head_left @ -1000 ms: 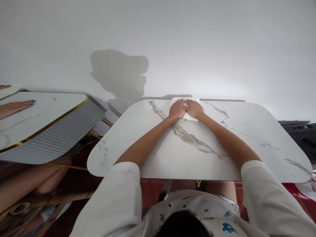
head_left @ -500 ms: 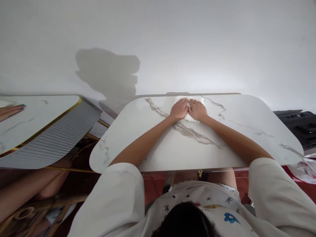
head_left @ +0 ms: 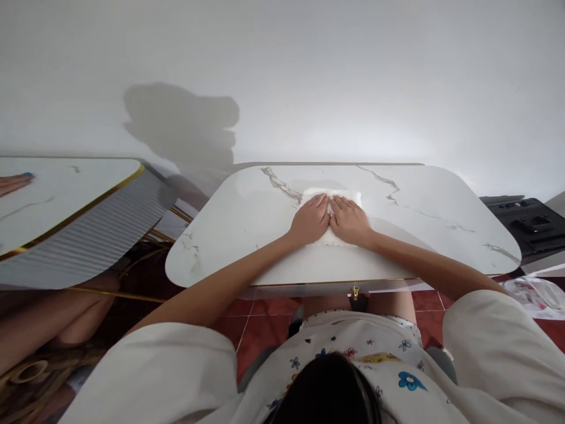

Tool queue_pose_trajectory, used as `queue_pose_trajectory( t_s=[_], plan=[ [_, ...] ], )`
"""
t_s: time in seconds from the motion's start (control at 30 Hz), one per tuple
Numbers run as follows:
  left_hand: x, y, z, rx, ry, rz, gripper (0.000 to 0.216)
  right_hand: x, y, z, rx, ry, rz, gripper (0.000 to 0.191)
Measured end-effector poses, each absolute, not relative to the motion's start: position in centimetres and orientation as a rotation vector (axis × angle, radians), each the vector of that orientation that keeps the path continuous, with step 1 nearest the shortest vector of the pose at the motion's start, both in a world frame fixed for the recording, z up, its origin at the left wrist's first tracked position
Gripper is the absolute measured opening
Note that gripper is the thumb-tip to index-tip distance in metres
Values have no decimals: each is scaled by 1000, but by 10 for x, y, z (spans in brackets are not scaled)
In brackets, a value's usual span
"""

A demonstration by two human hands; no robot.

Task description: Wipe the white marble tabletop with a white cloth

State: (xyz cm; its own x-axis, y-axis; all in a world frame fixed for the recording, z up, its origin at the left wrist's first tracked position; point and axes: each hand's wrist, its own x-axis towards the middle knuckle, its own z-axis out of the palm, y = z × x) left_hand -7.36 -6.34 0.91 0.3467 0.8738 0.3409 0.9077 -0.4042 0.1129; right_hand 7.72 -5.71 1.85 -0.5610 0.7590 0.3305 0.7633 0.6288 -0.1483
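Note:
My left hand (head_left: pixel 311 219) lies flat on a white cloth (head_left: pixel 331 238), its fingers stretched out and pointing away from me. Beside it, my right hand (head_left: pixel 350 220) presses on the same cloth, also flat, with the thumbs of both hands meeting in the middle. The cloth is spread on a white marble-patterned tabletop (head_left: pixel 229 221), near its centre. Its far and near edges show past my hands, while the part under the palms is hidden.
On the left stands another marble-patterned table (head_left: pixel 88 182) with gold trim, where another person's hand (head_left: pixel 15 183) rests. A black case-like object (head_left: pixel 529 227) is at the right, above a clear plastic bag (head_left: pixel 536 297). A wall (head_left: pixel 309 76) rises behind the tables.
Both hands and the cloth have slid from the far edge of the tabletop toward me. My elbows have moved outward, and the view has shifted slightly.

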Motion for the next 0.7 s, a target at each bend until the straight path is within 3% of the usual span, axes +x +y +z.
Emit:
queue_pose_trajectory(
  t_s=[0.43, 0.7],
  plan=[
    [-49, -139, 7, -2456, -1994, -601, 55, 105, -107, 20, -994, -2574, 60, 51],
    [-23, -89, 5, -2426, -2060, -723, 55, 129, -53, 23, -1059, -2600, 95, 50]
  ],
)
